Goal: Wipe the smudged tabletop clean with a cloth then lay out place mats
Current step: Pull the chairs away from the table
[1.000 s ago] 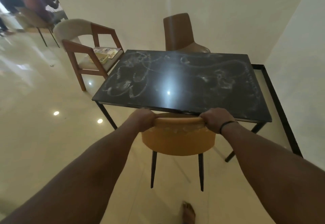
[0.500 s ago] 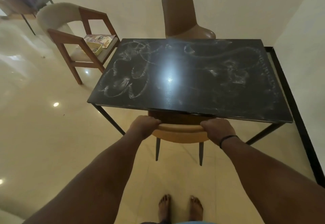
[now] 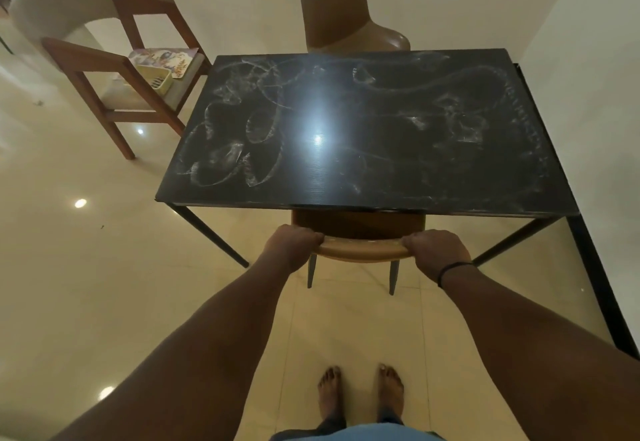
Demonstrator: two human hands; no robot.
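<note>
White swirling smudges cover the dark glossy surface (image 3: 363, 163). The left hand (image 3: 289, 245) and right hand (image 3: 438, 250) each grip the tan chair's backrest (image 3: 362, 252).

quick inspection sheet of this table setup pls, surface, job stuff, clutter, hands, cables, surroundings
surface: black tabletop covered in white smears from edge to edge; nothing lies on it
job's things: patterned mats lie on the seat of the wooden armchair left of the table, with a pale yellow basket on top; no cloth seen
clutter: nothing seen on the table
hands: left hand and right hand both grip the top of the tan chair's back, which is pushed in under the near edge
cables: nothing seen
surroundings: brown chair at the far side, glossy tiled floor, black metal frame along the right wall, bare feet below
</note>
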